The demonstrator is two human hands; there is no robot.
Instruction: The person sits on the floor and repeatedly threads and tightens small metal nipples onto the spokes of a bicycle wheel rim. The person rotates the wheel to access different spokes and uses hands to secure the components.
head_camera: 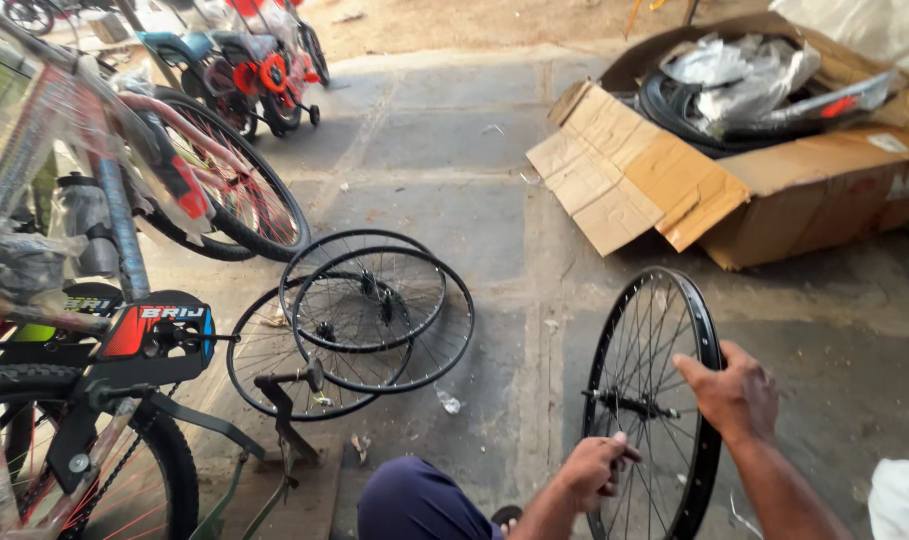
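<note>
1. While standing upright on the paving, bare wheel rim (655, 400) gripped by both hands.
2. Left hand (597, 468) curled shut near the rim's axle (630, 404), fingers pinching something too small to tell.
3. Right hand (737, 395) clamped over the rim's right edge, fingers wrapped round it.
4. Left of the rim, near a bent knee (415, 497): three more rims (360, 320) lying flat, overlapping one another.
5. Further left of the rim: wrapped bicycle (85, 300), rear tyre and chain guard nearest.
6. Beyond the rim, up right: open cardboard box (775, 190) holding tyres and plastic-wrapped parts.
7. Far beyond the rim, top left: small bicycles (255, 70) parked.
</note>
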